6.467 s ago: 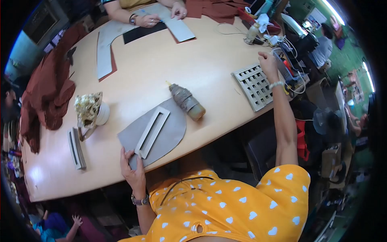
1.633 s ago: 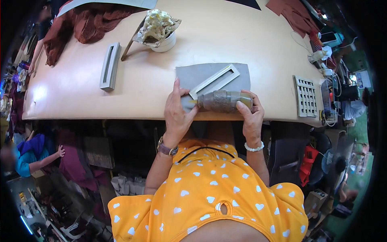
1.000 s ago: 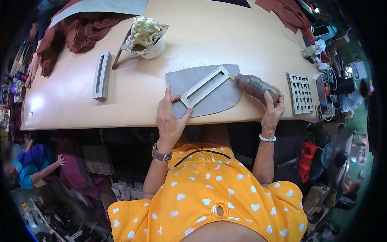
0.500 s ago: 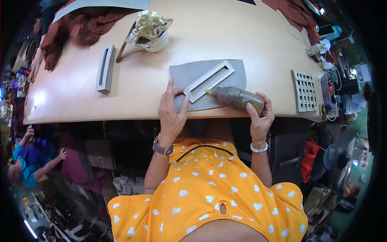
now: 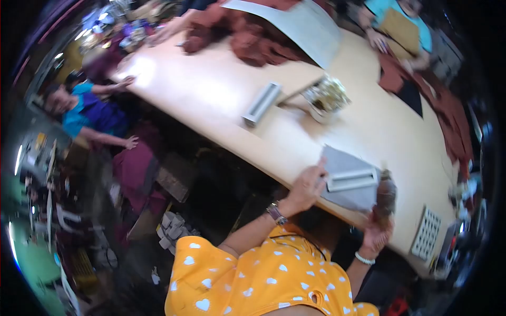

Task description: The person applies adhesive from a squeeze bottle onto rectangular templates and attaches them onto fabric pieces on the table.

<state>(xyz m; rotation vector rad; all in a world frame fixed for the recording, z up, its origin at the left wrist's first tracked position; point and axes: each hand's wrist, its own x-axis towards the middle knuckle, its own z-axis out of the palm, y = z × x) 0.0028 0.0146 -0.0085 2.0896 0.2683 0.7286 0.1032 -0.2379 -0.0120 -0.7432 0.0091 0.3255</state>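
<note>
My left hand point(image 5: 307, 187), with a watch at the wrist, rests at the table's near edge. Its thumb and forefinger are spread beside the left end of a pale slotted frame point(image 5: 337, 186); blur hides whether they touch it. Under the frame lies a grey sheet point(image 5: 340, 155). To its right, my right hand point(image 5: 377, 236) is closed around the lower end of a brownish squeeze bottle point(image 5: 386, 196), whose narrow tip points up.
On the table point(image 5: 205, 89) stand a stack of slotted frames point(image 5: 262, 104) and a white pot point(image 5: 321, 113) topped with a pale, crusty mass. A slatted grid point(image 5: 426, 233) lies right. Dark red cloth point(image 5: 258, 45) is piled at the back. Co-workers point(image 5: 87, 110) point(image 5: 403, 31) are nearby.
My view has swung left and tilted, with blur. The squeeze bottle has gone from lying over the slotted frame to upright beside it. My left hand's fingers have spread beside the frame.
</note>
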